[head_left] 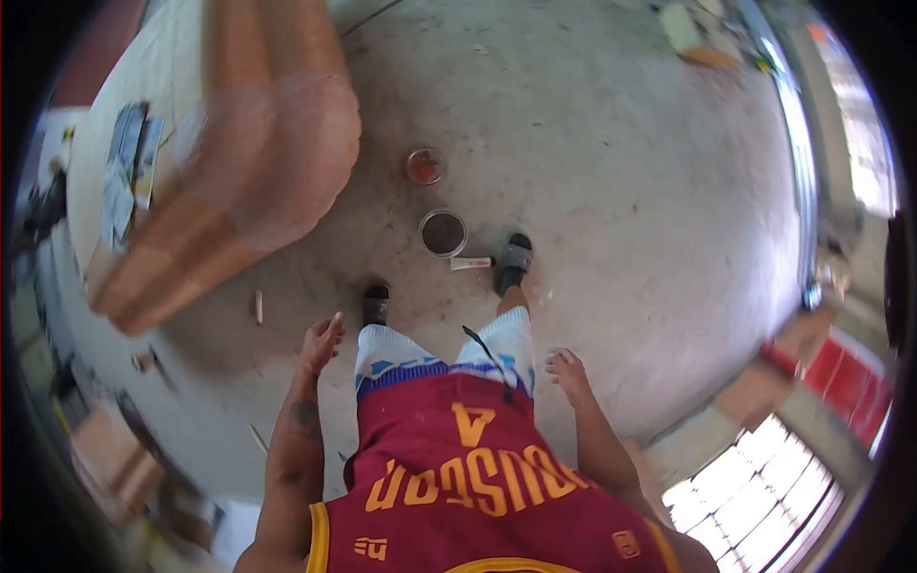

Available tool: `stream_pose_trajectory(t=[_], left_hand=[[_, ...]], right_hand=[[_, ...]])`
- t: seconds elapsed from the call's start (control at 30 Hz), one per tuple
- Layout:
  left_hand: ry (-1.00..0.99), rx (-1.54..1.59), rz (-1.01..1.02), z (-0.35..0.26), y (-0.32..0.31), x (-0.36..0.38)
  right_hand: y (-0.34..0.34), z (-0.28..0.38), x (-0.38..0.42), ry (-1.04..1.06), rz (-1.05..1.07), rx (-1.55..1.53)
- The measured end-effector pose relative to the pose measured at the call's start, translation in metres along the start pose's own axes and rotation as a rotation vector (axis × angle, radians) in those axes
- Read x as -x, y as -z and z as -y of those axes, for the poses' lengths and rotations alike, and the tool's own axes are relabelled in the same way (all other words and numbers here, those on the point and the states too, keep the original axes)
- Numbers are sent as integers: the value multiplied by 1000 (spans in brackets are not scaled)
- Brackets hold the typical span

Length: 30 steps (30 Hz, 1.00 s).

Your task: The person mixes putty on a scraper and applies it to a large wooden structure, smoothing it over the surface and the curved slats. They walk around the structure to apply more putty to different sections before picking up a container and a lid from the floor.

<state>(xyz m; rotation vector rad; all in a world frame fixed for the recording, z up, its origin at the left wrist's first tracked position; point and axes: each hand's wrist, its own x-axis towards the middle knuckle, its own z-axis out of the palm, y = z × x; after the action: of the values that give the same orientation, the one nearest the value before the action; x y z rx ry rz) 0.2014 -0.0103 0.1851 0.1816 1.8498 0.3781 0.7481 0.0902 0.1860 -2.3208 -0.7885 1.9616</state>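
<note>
My left hand (pixel 323 342) hangs beside my left thigh, fingers loosely apart, with nothing in it. On the other side, my right hand (pixel 565 371) hangs near my right thigh with its fingers apart and empty. Past my feet, a round container with dark contents (pixel 443 234) stands on the concrete floor (pixel 611 172). A smaller round container with reddish contents (pixel 426 166) is beyond it. A white tube (pixel 472 263) lies beside my right sandal (pixel 515 256). Neither hand touches these things.
A large curved brown and pale piece (pixel 277 162) fills the upper left, with papers (pixel 132 172) on it. Small sticks (pixel 259 307) lie on the floor at the left. Cardboard boxes (pixel 115 458) stand at the lower left, and a red object (pixel 845 382) is at the right.
</note>
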Motion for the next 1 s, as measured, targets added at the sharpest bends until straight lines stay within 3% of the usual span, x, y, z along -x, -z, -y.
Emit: stream_pose_trajectory(t=[0.03,0.07,0.1,0.17,0.3,0.57,0.67,0.77,0.87,0.97,1.0], left_hand=[[87,21,1,31,-21,-7],[159,0,13,34,-24,-22],[168,-37,5,5,-40,-13],[217,-76,30,-23,-97,4],[253,-71,139,-30,-170,-93],[303,42,142,-4,-266,-330],[217,79,171,3,-276,-383],[211,-20,76,-7,-270,-423],[212,-296,139,13,-253,-463],[118,-372,246,13,-242,-471],[86,-414,239,7,-240,-469]], right_hand=[[9,28,-42,27,59,49],[27,43,-98,206,79,314],[45,39,-140,353,78,557],[44,136,-148,382,80,446],[17,163,-251,432,96,488],[-89,57,-431,298,472,1093],[-140,32,-479,483,397,1336],[-185,0,-526,665,247,1470],[-209,-25,-560,781,248,1676],[-219,-55,-582,975,166,1724],[-224,-51,-586,943,171,1770]])
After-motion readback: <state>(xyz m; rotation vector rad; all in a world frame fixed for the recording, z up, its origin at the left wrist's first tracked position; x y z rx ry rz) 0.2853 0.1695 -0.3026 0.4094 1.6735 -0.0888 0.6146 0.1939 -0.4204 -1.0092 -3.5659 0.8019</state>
